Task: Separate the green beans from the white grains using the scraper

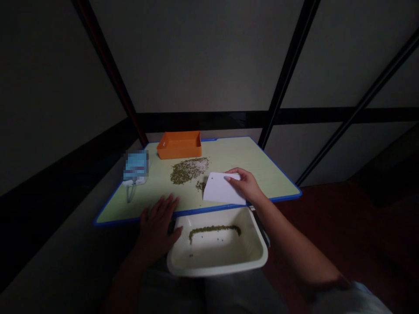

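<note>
My right hand (244, 183) grips a flat white scraper (221, 189) with a small hole in one corner. The scraper stands tilted near the table's front edge, and a few small green beans (200, 185) lie at its left side. Farther back a wider spread of green beans (188, 170) covers part of the table, some whitish at the right. My left hand (159, 224) rests with spread fingers on the front edge, its thumb at the basin's rim. Below that edge sits a white basin (216, 257), with a line of green beans (214, 228) along its far side.
An orange open box (180, 150) stands at the back left of the pale green table (252, 152), which has a blue rim. At the left edge is a blurred-out blue object (135, 165) on a white base with a loop. Panelled walls close off the back and left.
</note>
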